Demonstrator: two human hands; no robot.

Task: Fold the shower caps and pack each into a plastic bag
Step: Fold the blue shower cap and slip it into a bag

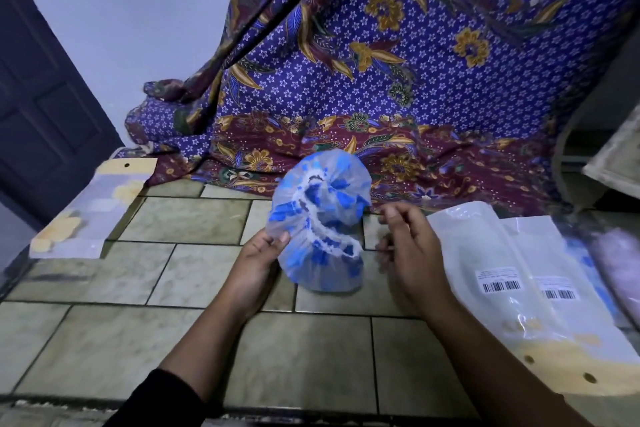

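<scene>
The left hand [258,253] is pinching the left edge of the shower cap [318,218] between its thumb and curled fingers, holding it up over the tiled floor [173,288] at the middle of the view; the right hand [412,250] is hovering just beside the cap's right edge, its fingers curled inward and blurred, so it cannot be told whether they are gripping anything; the cap is showing as thin translucent plastic printed with blue patches, puffed into a rounded shape, a white ruffled elastic band twisting across it; to the right, two flat clear plastic bags [485,253] with barcode labels and yellow punched headers are lying overlapped on the floor; to the left, well apart, a packed bag [93,204] is lying flat; behind the cap, a purple floral batik cloth [415,62] is draping down onto the tiles; a dark door [41,97] is standing at far left.
</scene>
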